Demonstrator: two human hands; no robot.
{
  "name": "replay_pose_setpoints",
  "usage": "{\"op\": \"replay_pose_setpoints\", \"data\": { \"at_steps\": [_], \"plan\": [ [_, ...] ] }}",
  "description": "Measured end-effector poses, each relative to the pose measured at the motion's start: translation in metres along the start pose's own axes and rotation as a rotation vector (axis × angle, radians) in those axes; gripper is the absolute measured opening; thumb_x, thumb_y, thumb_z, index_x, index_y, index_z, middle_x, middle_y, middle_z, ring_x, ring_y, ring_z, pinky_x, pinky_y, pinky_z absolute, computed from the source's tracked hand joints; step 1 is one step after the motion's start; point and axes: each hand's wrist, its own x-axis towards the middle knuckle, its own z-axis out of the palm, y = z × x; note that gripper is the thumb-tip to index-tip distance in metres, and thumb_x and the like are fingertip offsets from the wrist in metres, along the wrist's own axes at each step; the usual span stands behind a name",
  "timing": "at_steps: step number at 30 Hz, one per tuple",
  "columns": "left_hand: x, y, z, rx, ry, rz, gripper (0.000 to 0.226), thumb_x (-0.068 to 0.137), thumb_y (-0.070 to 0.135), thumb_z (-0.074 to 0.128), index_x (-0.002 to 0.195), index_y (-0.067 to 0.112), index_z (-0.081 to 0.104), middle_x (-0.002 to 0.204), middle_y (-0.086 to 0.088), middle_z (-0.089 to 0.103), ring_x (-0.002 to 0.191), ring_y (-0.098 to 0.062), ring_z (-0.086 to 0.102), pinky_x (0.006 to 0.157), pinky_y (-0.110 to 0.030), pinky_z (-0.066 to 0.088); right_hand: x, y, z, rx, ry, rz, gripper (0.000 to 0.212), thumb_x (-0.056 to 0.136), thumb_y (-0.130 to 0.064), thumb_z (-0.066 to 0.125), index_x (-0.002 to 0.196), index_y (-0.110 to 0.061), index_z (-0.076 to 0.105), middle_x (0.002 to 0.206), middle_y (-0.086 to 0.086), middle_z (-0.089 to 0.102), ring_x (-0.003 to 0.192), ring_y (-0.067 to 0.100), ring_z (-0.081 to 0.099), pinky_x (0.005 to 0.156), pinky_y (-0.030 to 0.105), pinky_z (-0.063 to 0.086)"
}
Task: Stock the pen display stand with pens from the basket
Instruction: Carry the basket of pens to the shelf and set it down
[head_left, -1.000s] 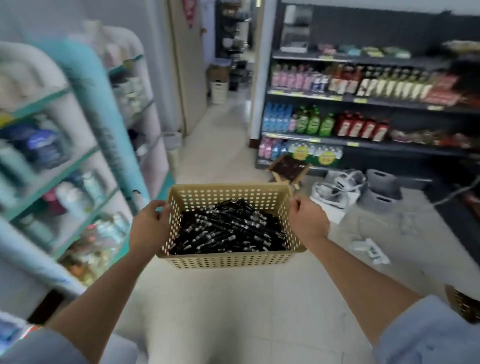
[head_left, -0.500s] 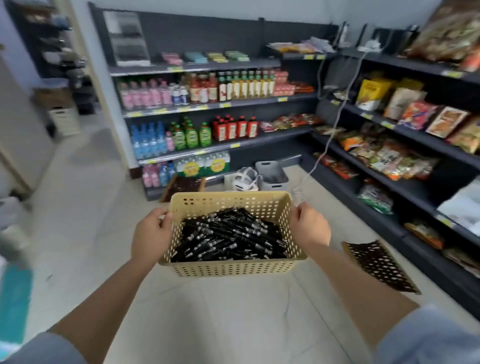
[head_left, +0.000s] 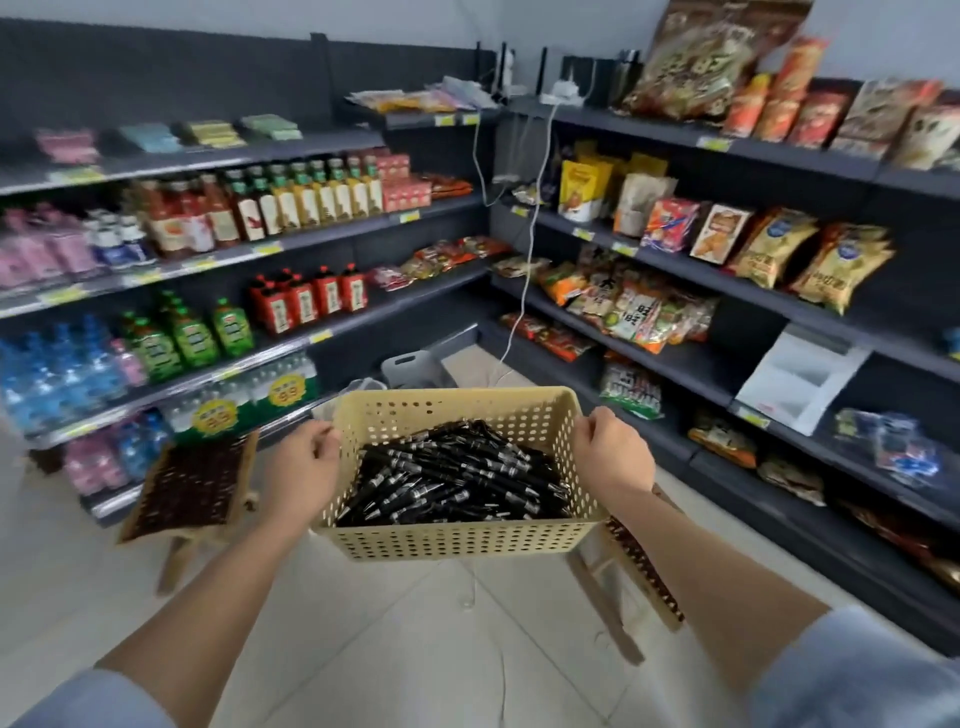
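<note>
I carry a beige perforated basket in front of me, filled with several black pens. My left hand grips its left rim and my right hand grips its right rim. Two dark perforated pen display stands on wooden legs stand on the floor: one to the left and one partly hidden below the basket at the right. Both look bare of pens.
Dark shelves line the corner: drink bottles on the left, snack bags on the right. A white cable hangs down the corner to the floor. A grey bin sits on the floor behind the basket. A white tiered holder sits on a right shelf.
My view has swung right, from the aisle to the shelf corner. The basket stays in both hands, and the stands now lie close on either side of it.
</note>
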Motion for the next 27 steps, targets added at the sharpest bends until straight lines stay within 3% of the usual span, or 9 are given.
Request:
{"op": "replay_pose_setpoints", "data": {
  "at_steps": [2,8,17,22,27],
  "plan": [
    [0.029,0.018,0.026,0.004,-0.035,0.002,0.028,0.098,0.028,0.046,0.117,0.013,0.06,0.092,-0.003,0.069,0.069,-0.019,0.061,0.064,-0.036,0.05,0.032,0.01,-0.001,-0.021,0.011,0.041,0.036,0.1,-0.04,0.032,0.087,-0.012,0.05,0.084,0.007,0.062,0.081,0.031,0.06,0.066,0.037,0.047],
    [0.12,0.067,0.109,-0.037,-0.095,0.072,0.025,0.097,0.024,0.047,0.113,0.013,0.062,0.096,-0.003,0.069,0.073,-0.014,0.057,0.066,-0.031,0.044,0.13,0.042,0.009,-0.051,0.045,0.149,0.035,0.099,-0.041,0.033,0.085,-0.014,0.049,0.079,0.003,0.06,0.073,0.026,0.057,0.06,0.034,0.045],
    [0.252,0.149,0.214,-0.059,-0.226,0.183,0.025,0.096,0.025,0.046,0.115,0.016,0.061,0.106,-0.004,0.068,0.088,-0.021,0.06,0.075,-0.034,0.048,0.266,0.08,0.019,-0.062,0.161,0.308,0.036,0.1,-0.042,0.032,0.08,-0.016,0.048,0.073,0.001,0.059,0.066,0.024,0.056,0.054,0.031,0.039],
    [0.298,0.201,0.265,-0.026,-0.24,0.252,0.025,0.097,0.023,0.045,0.113,0.015,0.062,0.104,-0.002,0.068,0.081,-0.012,0.049,0.067,-0.027,0.033,0.326,0.106,0.015,-0.083,0.2,0.385,0.036,0.099,-0.042,0.033,0.083,-0.016,0.05,0.075,0.001,0.059,0.07,0.025,0.058,0.059,0.034,0.046],
    [0.339,0.245,0.332,-0.083,-0.311,0.278,0.023,0.096,0.021,0.045,0.112,0.015,0.062,0.103,-0.005,0.068,0.082,-0.017,0.056,0.068,-0.03,0.042,0.395,0.146,0.01,-0.084,0.198,0.419,0.034,0.099,-0.04,0.034,0.085,-0.015,0.05,0.079,0.004,0.061,0.074,0.028,0.059,0.061,0.035,0.047]
  ]
}}
